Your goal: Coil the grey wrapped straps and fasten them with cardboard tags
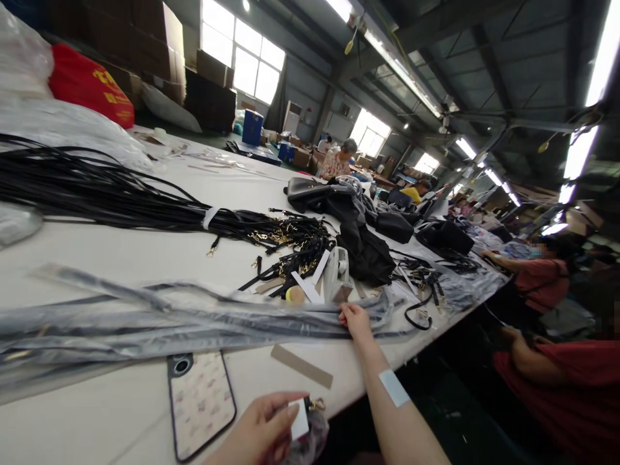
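Note:
My left hand is closed at the table's front edge, its thumb pressing a small white card. Against the card, a gold clasp on a black strap end sticks out, with clear plastic hanging below. My right hand reaches forward with its fingers pinched together, just in front of a whitish tape dispenser. What those fingertips hold, if anything, is too small to make out. Long plastic-wrapped black straps run across the table beside that hand. A pale blue patch sticks to my right forearm.
A phone lies near my left hand, with a grey-brown strip to its right. Bundled black straps with gold clasps and black bags cover the table's far side. Co-workers sit along the right edge and farther back.

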Demonstrator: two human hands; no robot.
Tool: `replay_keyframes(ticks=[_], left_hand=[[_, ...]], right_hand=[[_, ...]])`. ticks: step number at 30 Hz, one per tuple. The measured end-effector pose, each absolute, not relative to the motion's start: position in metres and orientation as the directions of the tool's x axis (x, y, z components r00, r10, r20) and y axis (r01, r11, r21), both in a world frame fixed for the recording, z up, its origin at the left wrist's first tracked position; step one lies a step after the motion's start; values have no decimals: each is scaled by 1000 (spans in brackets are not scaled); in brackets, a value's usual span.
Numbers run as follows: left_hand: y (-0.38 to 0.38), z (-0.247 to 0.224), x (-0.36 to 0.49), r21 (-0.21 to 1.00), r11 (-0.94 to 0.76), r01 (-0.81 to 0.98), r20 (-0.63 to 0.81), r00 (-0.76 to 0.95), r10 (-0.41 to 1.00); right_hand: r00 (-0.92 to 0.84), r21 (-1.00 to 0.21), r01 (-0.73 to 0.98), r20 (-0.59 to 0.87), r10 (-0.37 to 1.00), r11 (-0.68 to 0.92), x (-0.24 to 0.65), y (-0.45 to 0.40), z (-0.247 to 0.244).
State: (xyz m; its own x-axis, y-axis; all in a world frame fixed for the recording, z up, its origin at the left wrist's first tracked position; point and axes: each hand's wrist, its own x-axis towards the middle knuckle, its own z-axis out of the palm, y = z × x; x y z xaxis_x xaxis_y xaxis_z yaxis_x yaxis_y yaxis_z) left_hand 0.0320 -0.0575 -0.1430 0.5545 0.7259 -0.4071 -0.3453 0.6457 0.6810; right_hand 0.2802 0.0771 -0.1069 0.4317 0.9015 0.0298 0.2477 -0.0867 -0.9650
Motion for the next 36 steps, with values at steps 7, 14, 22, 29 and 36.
replay_keyframes(ticks=[7, 14, 22, 29, 36], left_hand=[[-59, -124, 33, 746, 551, -374, -378, 443, 813], [-63, -122, 39, 828, 440, -347, -302, 385, 872], [-73, -120, 42, 801, 430, -417, -266, 395, 879], [-76, -100, 39, 964, 238, -121, -201, 256, 945], [-100, -63, 35, 852, -508, 123, 450, 323, 833]], right_hand=[[254, -982, 187, 27, 967, -22, 227, -28, -60], [57, -986, 81, -144, 988, -149, 177, -113, -74], [88, -967, 92, -231, 969, -239, 180, -115, -93], [-42, -983, -3, -184, 982, -185, 182, -120, -91], [-103, -988, -131, -71, 992, -85, 188, -119, -79]])
